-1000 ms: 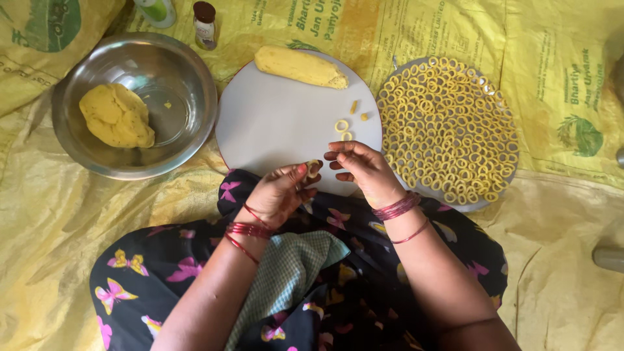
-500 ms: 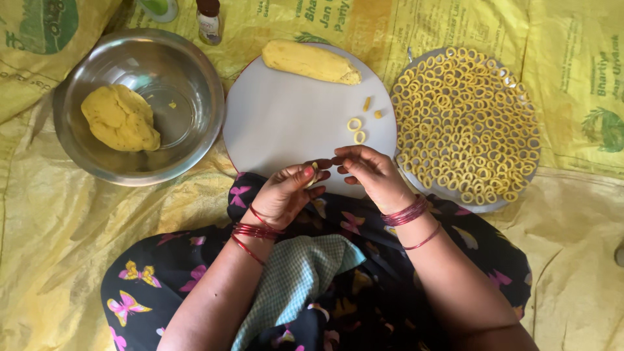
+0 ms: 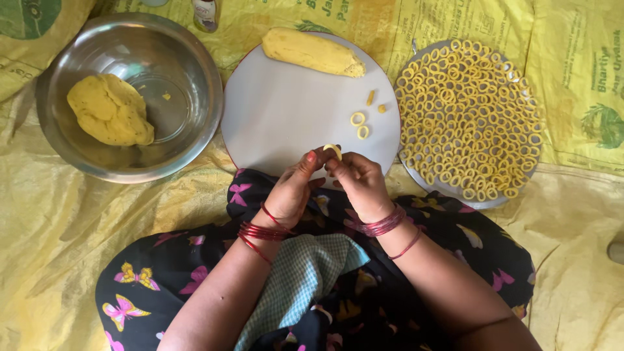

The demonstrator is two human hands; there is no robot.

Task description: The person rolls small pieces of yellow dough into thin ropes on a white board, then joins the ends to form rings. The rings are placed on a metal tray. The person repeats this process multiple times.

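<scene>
Both hands have lifted slightly since half a second ago, bending the dough strip [image 3: 333,151] into a pale yellow curve. Left hand [image 3: 292,192] and right hand [image 3: 357,185] pinch its ends, at the white round board's [image 3: 286,117] near edge.

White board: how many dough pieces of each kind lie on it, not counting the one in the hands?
On the white board:
Dough log: 1
Finished rings: 2
Small unshaped bits: 2
Total: 5
The left hand and right hand hold one more curved strip over the board's near edge.
</scene>
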